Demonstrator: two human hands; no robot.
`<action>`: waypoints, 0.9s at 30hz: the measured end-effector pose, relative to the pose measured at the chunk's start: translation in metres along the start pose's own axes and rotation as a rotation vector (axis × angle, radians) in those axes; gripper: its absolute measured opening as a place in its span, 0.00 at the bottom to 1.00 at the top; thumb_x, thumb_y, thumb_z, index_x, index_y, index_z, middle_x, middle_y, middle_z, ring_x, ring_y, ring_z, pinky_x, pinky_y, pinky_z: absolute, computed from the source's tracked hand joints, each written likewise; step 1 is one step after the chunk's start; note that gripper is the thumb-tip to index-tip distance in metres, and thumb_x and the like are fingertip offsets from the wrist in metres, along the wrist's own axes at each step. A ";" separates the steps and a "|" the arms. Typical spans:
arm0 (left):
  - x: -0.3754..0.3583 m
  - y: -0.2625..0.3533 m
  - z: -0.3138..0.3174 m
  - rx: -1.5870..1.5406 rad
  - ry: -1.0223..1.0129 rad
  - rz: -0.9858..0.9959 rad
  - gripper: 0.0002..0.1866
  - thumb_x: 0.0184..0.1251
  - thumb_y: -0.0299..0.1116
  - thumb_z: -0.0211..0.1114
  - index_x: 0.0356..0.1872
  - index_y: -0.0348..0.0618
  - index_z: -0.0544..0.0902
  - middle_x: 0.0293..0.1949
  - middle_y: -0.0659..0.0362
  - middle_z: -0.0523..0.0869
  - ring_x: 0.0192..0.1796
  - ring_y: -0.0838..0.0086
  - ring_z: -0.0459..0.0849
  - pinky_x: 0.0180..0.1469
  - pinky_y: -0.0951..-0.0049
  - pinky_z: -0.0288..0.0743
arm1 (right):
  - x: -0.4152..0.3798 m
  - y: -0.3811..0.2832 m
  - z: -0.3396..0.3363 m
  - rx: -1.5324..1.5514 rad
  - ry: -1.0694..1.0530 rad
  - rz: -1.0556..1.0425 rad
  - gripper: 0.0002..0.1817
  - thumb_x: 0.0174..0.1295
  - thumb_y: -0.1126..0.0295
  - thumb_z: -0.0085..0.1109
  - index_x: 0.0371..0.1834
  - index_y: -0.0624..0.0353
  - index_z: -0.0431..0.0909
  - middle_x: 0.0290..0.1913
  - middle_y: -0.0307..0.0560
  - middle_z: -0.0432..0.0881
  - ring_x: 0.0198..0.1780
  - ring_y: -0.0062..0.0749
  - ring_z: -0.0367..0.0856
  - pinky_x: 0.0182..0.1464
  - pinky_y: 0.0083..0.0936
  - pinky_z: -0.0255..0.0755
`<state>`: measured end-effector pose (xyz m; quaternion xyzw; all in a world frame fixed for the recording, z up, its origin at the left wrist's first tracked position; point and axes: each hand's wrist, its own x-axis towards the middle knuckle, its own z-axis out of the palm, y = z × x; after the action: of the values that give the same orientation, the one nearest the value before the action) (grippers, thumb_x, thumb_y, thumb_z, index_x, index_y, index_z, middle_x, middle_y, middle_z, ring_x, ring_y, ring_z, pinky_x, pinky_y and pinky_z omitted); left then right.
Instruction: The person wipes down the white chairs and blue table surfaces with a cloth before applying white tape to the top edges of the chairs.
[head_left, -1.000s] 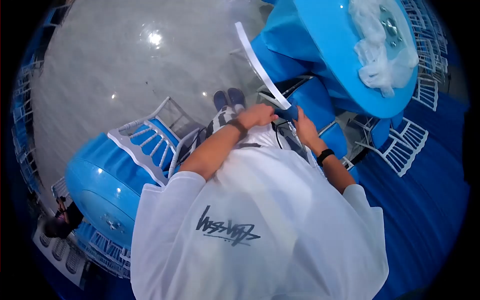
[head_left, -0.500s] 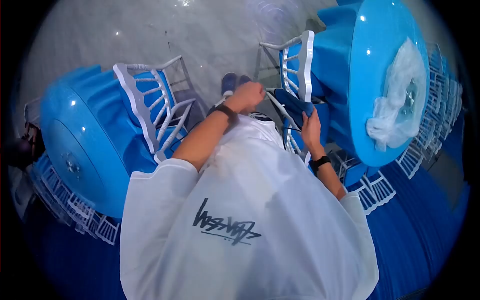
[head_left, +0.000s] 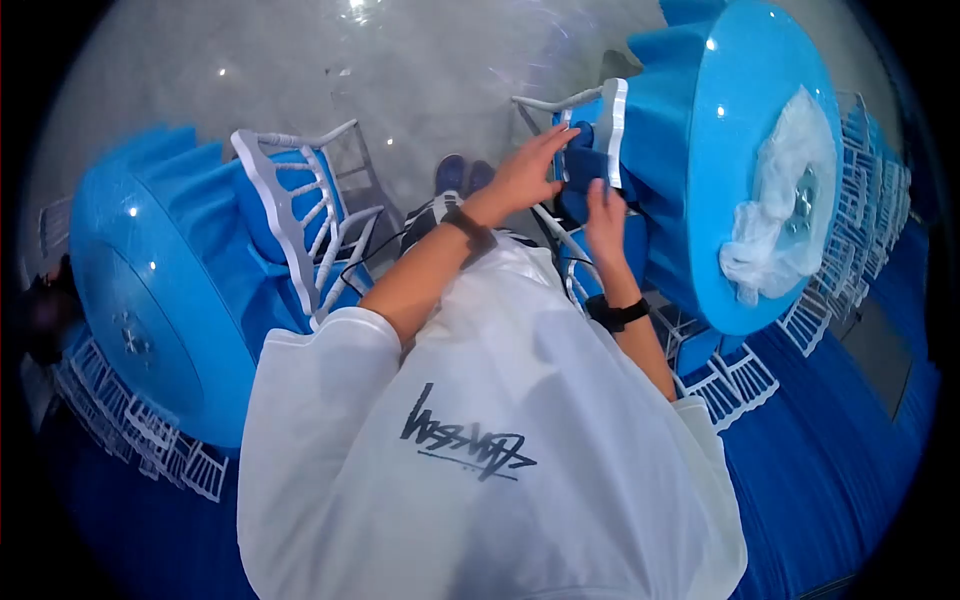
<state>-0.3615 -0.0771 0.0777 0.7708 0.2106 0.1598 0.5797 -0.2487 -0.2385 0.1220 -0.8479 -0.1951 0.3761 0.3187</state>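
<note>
A dark blue cloth (head_left: 587, 165) hangs over the back of the white chair (head_left: 617, 110) on the right. My left hand (head_left: 528, 172) reaches to the cloth's left side, fingers stretched out and thumb apart, its fingertips at the chair's back. At the cloth's lower edge, my right hand (head_left: 605, 225) has its fingers closed on the fabric. Part of the cloth is hidden behind the fingers and the chair's top rail.
A round table with a blue cover (head_left: 720, 180) stands close on the right, bearing crumpled clear plastic (head_left: 765, 220). To the left are another blue-covered table (head_left: 150, 290) and a white chair (head_left: 275, 210). Several white chairs (head_left: 850, 240) stand behind the right table.
My left hand has moved right and forward from in front of my body to the cloth, its fingers opening. My right hand has shifted slightly left, and the cloth now lies against the chair back.
</note>
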 end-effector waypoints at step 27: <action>-0.048 0.009 -0.114 0.339 -0.100 -0.042 0.16 0.53 0.37 0.77 0.39 0.40 0.87 0.48 0.48 0.88 0.57 0.48 0.83 0.55 0.50 0.77 | 0.005 -0.012 0.060 0.007 0.065 -0.461 0.23 0.76 0.65 0.62 0.68 0.66 0.76 0.69 0.59 0.77 0.63 0.49 0.82 0.65 0.37 0.75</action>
<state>-0.4571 -0.0092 0.1178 0.8600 0.2215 0.0713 0.4542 -0.2919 -0.2036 0.0966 -0.7915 -0.3721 0.2664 0.4050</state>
